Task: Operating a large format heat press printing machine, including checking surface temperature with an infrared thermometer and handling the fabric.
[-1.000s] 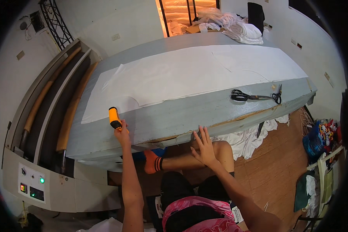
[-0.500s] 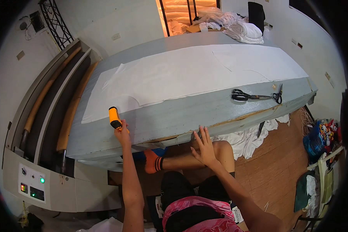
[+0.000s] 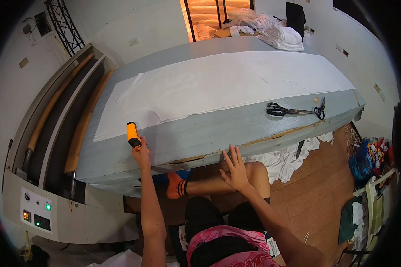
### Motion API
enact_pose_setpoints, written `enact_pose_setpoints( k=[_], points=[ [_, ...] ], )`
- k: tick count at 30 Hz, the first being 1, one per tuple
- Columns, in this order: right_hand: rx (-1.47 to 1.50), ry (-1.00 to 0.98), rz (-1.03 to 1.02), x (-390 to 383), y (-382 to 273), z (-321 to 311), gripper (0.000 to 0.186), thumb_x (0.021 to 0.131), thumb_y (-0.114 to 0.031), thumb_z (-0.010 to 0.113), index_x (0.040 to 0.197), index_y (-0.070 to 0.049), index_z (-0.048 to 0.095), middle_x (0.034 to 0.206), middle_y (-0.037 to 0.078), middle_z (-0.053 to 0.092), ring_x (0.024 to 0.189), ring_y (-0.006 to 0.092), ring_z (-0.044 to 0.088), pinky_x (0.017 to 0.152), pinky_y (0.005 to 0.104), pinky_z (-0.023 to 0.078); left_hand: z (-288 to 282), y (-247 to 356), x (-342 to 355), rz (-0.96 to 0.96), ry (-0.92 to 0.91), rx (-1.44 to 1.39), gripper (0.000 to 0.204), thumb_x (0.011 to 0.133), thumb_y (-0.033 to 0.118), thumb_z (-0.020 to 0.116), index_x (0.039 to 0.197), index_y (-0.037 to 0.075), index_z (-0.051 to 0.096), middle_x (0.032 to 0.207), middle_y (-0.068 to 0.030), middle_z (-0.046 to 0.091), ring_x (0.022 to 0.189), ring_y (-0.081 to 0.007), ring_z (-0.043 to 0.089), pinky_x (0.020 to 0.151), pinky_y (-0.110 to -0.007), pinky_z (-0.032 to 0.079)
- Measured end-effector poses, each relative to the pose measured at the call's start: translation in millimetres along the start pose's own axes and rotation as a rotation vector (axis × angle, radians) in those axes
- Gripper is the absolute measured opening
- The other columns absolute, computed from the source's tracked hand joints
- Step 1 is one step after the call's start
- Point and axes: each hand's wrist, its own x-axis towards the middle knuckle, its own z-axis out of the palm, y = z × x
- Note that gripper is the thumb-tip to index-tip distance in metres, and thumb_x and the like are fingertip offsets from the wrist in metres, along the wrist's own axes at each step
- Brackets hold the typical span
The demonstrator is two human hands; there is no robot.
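A yellow-and-black infrared thermometer gun (image 3: 132, 133) is held in my left hand (image 3: 141, 152), fingers wrapped round its grip. It is over the near left part of the table, by the edge of the white fabric (image 3: 196, 89) spread across the grey-blue table (image 3: 209, 130). My right hand (image 3: 236, 171) has its fingers stretched out and holds nothing. Its fingertips are at the table's front edge, above my bent knee. Two black-handled scissors (image 3: 294, 110) lie on the table to the right, their blades near each other.
A roller machine (image 3: 71, 133) with a lit control panel (image 3: 36, 211) adjoins the table's left end. Folded white cloth (image 3: 281, 37) sits at the far right corner. White fabric (image 3: 283, 162) lies on the floor beneath the front edge. A blue bag (image 3: 362, 164) and a chair (image 3: 375, 204) stand at right.
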Motion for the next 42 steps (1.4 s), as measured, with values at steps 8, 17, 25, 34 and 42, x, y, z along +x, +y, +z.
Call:
enact_pose_setpoints(
  k=[8,17,25,34,42],
  points=[
    [0.002,-0.021,-0.007,-1.2,1.6,1.7,0.086,0.082,-0.017,0.072,0.156,-0.009,0.03,0.163,0.026,0.015,0.149,0.0503,0.014,0.118,0.055,0.025,-2.3,0.4,0.5,-0.053,0.004,0.01,0.023,0.094,0.016,0.07,0.113,0.004,0.064,0.094,-0.0043,0.068,0.083,-0.0121,0.062,0.077,-0.028,0.047],
    [0.018,-0.04,0.0,-1.6,1.1,2.1,0.086,0.083,-0.018,0.071,0.157,-0.01,0.029,0.163,0.027,0.013,0.149,0.0516,0.012,0.118,0.0555,0.024,-1.4,-0.4,1.5,-0.004,-0.045,-0.029,0.034,0.095,0.013,0.069,0.126,0.002,0.061,0.095,-0.0062,0.068,0.084,-0.0127,0.062,0.079,-0.028,0.048],
    [-0.015,-0.031,-0.008,-1.9,1.2,3.5,0.086,0.083,-0.019,0.071,0.157,-0.01,0.029,0.163,0.027,0.014,0.149,0.051,0.013,0.116,0.0554,0.028,-1.7,-0.4,1.8,-0.021,-0.047,-0.048,0.03,0.096,0.019,0.068,0.121,0.002,0.064,0.092,-0.0058,0.069,0.084,-0.0133,0.064,0.08,-0.028,0.049],
    [0.003,-0.051,-0.001,-3.7,1.6,1.9,0.084,0.082,-0.018,0.072,0.156,-0.012,0.032,0.163,0.028,0.013,0.148,0.0533,0.012,0.117,0.0567,0.025,5.8,14.3,-5.2,-0.101,-0.026,-0.127,0.039,0.1,0.034,0.062,0.119,0.0,0.062,0.098,-0.0089,0.071,0.091,-0.0154,0.067,0.083,-0.029,0.051],
    [-0.009,-0.062,0.001,-3.0,3.0,2.4,0.084,0.08,-0.018,0.073,0.155,-0.013,0.035,0.162,0.03,0.012,0.148,0.0543,0.013,0.116,0.0573,0.026,8.2,17.2,-6.0,-0.125,-0.042,-0.11,0.043,0.101,0.037,0.061,0.119,-0.002,0.061,0.1,-0.0098,0.071,0.092,-0.0161,0.067,0.084,-0.029,0.051]
  ],
)
